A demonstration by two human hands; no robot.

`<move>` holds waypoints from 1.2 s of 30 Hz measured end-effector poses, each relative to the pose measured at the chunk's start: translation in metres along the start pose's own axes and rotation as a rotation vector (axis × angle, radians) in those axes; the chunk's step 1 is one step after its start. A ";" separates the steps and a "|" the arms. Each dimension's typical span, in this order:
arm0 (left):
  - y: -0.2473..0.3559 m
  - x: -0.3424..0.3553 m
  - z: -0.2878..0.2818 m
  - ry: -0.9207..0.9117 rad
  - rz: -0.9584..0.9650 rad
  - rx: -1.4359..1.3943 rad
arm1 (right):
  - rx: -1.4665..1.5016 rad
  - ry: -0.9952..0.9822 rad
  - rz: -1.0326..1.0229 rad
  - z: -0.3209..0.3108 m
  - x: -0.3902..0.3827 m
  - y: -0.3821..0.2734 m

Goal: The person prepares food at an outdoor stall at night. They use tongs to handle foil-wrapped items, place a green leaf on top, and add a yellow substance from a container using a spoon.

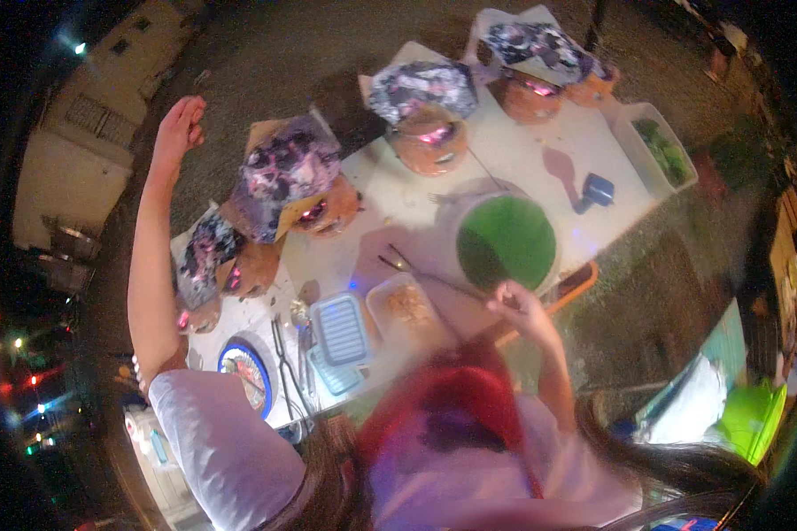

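Observation:
My left arm is raised at the far left, out past the stoves. My left hand is closed, fingers curled, with nothing visible in it. In front of my body, my right hand is closed on the end of long thin dark tongs. The tongs' tips point left over the white table. Just beyond my right hand stands a wide round pale pot with a smooth green surface inside. A clear tub with brownish food sits to the left of the tongs' handle.
Several clay stoves line the far edge, with glowing openings and grey-black coals on top. At right are a blue dipper and a tub of green leaves. Nearer left lie a light-blue container, other tongs and a blue-rimmed plate.

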State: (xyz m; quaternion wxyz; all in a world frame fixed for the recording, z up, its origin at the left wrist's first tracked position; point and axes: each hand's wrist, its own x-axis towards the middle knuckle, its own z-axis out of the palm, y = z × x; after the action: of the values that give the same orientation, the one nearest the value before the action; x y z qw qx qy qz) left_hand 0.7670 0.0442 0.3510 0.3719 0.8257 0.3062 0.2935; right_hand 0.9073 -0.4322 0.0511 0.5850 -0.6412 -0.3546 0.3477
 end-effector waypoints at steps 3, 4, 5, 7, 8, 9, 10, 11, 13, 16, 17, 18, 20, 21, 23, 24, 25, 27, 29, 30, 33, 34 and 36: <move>-0.027 0.010 0.006 0.033 -0.014 -0.110 | 0.155 0.132 0.065 -0.013 -0.005 0.008; -0.033 0.011 0.003 0.041 0.032 -0.113 | 0.219 0.154 0.072 -0.017 -0.005 0.011; -0.040 0.014 0.001 0.092 0.011 -0.136 | 0.302 0.157 0.017 -0.022 -0.006 0.013; -0.054 0.010 -0.004 0.086 0.011 -0.124 | 0.474 0.172 0.047 -0.032 -0.006 0.015; -0.061 0.009 -0.006 0.082 0.002 -0.135 | 0.541 0.210 0.135 -0.033 -0.005 0.016; -0.064 0.010 -0.007 0.069 -0.022 -0.121 | 0.613 0.190 0.133 -0.037 -0.005 0.015; -0.066 0.009 -0.009 0.055 -0.028 -0.117 | 0.696 0.192 0.174 -0.039 -0.002 0.013; -0.067 0.007 -0.010 0.083 -0.074 -0.100 | 0.805 0.158 0.163 -0.040 0.001 0.011; -0.068 0.004 -0.009 0.026 -0.064 -0.137 | 0.844 0.137 0.174 -0.040 0.007 0.007; -0.070 -0.001 -0.008 0.069 -0.091 -0.059 | 0.794 0.158 0.240 -0.038 0.015 0.002; -0.073 -0.003 -0.006 0.067 -0.028 -0.041 | 0.762 0.136 0.257 -0.035 0.018 0.003; -0.076 -0.008 -0.007 0.072 -0.059 -0.041 | 0.758 0.151 0.249 -0.030 0.022 0.005; -0.080 -0.017 -0.008 0.024 0.100 -0.125 | 0.638 0.064 0.211 -0.027 0.030 0.011; -0.082 -0.032 -0.008 0.087 0.241 0.062 | 0.511 0.202 0.446 -0.026 0.032 0.017; -0.065 -0.050 -0.020 0.149 0.176 0.491 | 0.433 0.008 0.425 -0.031 0.043 0.029; -0.059 -0.075 -0.018 0.226 0.183 0.304 | 0.493 -0.017 0.498 -0.030 0.050 0.038; -0.051 -0.104 -0.013 0.296 0.213 0.111 | 0.678 -0.035 0.583 -0.030 0.057 0.046; -0.025 -0.168 -0.034 0.355 0.058 0.054 | 0.794 -0.094 0.652 -0.027 0.070 0.060; 0.000 -0.243 -0.057 0.520 0.025 -0.037 | 0.870 -0.149 0.797 -0.027 0.080 0.067; 0.007 -0.275 -0.073 0.661 -0.035 -0.268 | 0.865 -0.398 0.806 -0.025 0.088 0.067; 0.003 -0.363 -0.123 0.937 0.203 -1.038 | 0.739 -0.388 0.694 -0.001 0.110 0.059; -0.003 -0.392 -0.135 0.947 0.365 -1.288 | 0.701 -0.407 0.659 0.011 0.118 0.049; -0.027 -0.444 -0.154 1.049 0.577 -1.479 | 0.631 -0.529 0.571 0.035 0.136 0.023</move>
State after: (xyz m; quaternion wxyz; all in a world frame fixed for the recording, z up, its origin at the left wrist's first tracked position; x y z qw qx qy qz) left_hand 0.3654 -0.1959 0.3008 0.5285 0.1879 -0.0448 0.8266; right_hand 0.9471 -0.2989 0.0213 0.5222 -0.3943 -0.1787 0.7348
